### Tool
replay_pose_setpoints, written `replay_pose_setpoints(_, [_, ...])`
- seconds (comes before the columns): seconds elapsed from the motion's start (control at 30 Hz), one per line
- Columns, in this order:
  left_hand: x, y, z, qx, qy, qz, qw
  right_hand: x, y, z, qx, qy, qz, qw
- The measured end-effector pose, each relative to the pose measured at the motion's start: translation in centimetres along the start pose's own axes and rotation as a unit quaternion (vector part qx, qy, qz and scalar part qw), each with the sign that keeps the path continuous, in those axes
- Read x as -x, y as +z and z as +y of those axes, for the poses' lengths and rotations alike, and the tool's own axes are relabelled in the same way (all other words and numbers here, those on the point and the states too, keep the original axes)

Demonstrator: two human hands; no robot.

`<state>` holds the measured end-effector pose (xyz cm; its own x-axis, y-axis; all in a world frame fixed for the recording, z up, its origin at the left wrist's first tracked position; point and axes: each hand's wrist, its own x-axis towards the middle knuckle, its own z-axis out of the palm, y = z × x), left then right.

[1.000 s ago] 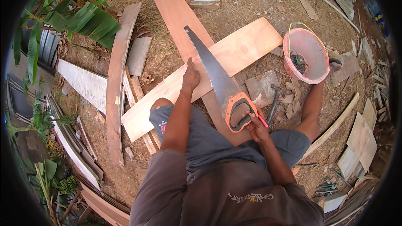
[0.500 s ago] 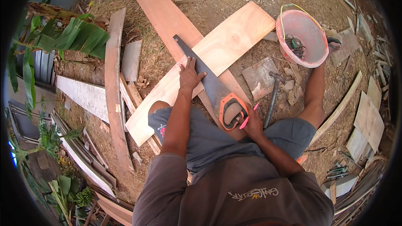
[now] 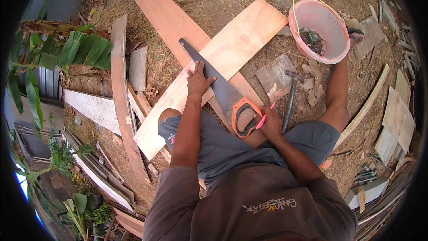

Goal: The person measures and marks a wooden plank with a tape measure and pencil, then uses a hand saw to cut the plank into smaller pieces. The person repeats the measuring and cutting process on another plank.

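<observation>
A handsaw [image 3: 211, 72] with a dark blade and an orange-and-black handle lies slantwise across a pale wooden board [image 3: 252, 33]. My left hand [image 3: 198, 80] is spread flat on the board beside the toothed edge, its thumb reaching onto the blade. At the handle, my right hand [image 3: 271, 125] is closed, with its thumb side at the grip opening; the other fingers are partly hidden. A slim bright pink thing [image 3: 262, 121], pen-like, shows among those fingers. Beneath the pale board runs a longer reddish board [image 3: 162, 11], crossing it. The pale board's near end rests by my left knee.
Right of my hands lies a hammer [image 3: 290, 98] beside a weathered wood piece [image 3: 274, 75]. Beyond it stands a pinkish bucket [image 3: 336, 44] with metal bits inside, near my right foot. Long planks [image 3: 120, 71] lie at left near banana leaves [image 3: 87, 51]; scrap boards [image 3: 398, 116] lie at right.
The view has shifted slightly. Both hands and the saw keep nearly the same place on the boards.
</observation>
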<state>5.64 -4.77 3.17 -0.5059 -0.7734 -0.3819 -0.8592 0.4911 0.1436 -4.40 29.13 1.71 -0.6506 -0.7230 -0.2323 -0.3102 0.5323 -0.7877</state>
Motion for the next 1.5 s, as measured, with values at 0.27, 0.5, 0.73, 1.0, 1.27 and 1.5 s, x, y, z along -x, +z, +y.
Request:
replay_pose_setpoints(0.27, [0.2, 0.2, 0.0, -0.003, 0.001, 0.011, 1.000, -0.6, -0.2, -0.1, 0.004, 0.031, -0.028, 0.999])
replay_pose_setpoints(0.5, [0.2, 0.3, -0.1, -0.010, 0.005, 0.016, 1.000, -0.7, -0.2, -0.2, 0.006, 0.037, -0.029, 0.999])
replay_pose_setpoints(0.73, [0.2, 0.3, 0.0, -0.006, 0.001, 0.014, 1.000, -0.7, -0.5, -0.4, -0.010, 0.032, -0.020, 0.999])
replay_pose_setpoints(1.0, [-0.1, 0.3, -0.1, 0.000, 0.002, 0.008, 1.000, -1.2, -0.3, 0.0, 0.002, 0.028, -0.036, 0.999])
replay_pose_setpoints(1.27, [0.1, -0.3, 0.3, 0.004, -0.012, -0.004, 1.000, -3.7, -4.7, -3.8, 0.019, 0.004, -0.006, 1.000])
replay_pose_setpoints(1.5, [0.7, -1.2, 0.7, 0.035, -0.026, -0.016, 0.999, -15.4, -0.5, -8.5, -0.144, -0.159, -0.045, 0.976])
